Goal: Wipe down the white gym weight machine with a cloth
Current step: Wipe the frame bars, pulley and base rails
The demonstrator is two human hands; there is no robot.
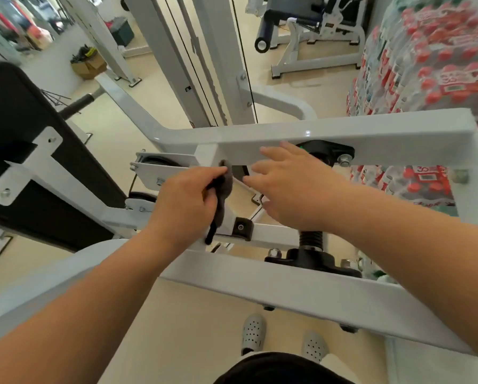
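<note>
The white weight machine (343, 137) fills the middle of the view, with a long upper beam, a lower beam and bolted joints between them. My left hand (188, 200) grips a dark grey cloth (223, 189), which hangs down from my fingers and touches the white upright post under the upper beam. My right hand (293, 187) hovers just right of the cloth with fingers spread and relaxed, its fingertips near the underside of the upper beam. It holds nothing.
A black padded backrest (24, 151) stands at the left. Stacked packs of red-capped water bottles (431, 56) line the right side. Another white machine (315, 34) stands at the back on the beige floor. My grey clogs (254, 333) are below the lower beam.
</note>
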